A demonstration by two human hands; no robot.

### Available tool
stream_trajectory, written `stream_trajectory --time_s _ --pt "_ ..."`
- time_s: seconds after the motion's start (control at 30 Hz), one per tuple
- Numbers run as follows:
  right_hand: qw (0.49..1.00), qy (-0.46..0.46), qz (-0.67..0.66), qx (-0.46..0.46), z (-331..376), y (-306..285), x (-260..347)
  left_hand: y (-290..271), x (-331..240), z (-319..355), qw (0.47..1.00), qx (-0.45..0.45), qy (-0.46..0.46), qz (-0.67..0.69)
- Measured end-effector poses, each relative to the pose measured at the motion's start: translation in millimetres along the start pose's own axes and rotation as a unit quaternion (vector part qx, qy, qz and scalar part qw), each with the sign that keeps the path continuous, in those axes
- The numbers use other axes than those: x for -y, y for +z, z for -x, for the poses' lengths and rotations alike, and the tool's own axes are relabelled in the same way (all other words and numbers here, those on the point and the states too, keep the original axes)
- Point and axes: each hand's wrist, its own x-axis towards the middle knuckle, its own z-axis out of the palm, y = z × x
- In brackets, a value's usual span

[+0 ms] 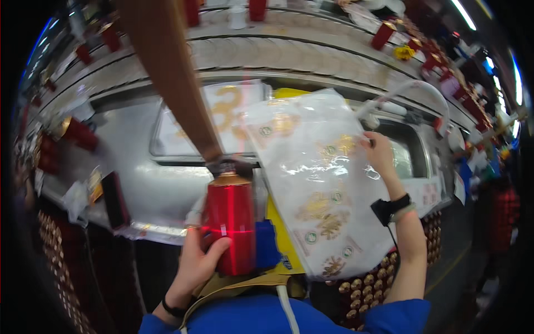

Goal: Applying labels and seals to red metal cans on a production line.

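My left hand (196, 263) is wrapped round a shiny red cylindrical canister (231, 234) with a gold rim, held upright close to my body. A thin red light line crosses its side. My right hand (381, 156) reaches over a clear-covered white sheet of gold decals (295, 172). Its fingers are pinched together at the sheet's upper right part; whatever they hold is too small to make out. Gold floral patterns and small green round marks are spread over the sheet. Beneath it shows a yellow sheet (282, 234).
A brown post (167, 72) slants down to just above the canister. Behind lies a tray (158, 146) with another gold-patterned sheet. A sink (425, 150) with a white curved faucet (428, 86) is at right. Red canisters (80, 133) and a dark phone-like slab (114, 200) sit left.
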Motion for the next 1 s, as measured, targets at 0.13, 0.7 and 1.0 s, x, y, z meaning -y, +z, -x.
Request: stream_trajectory --time_s 0.13,0.7,1.0 --pt "0.992 0.103 -0.008 0.068 -19 19 -41 -5 6 -1 0.998 0.007 -0.007 0.066" --pt "0.979 -0.177 -0.094 -0.047 76 -56 209 -22 13 -9 0.991 0.108 0.014 0.083" --pt "0.911 -0.180 -0.336 0.158 121 -108 308 -29 12 -25 0.964 0.156 -0.086 0.196"
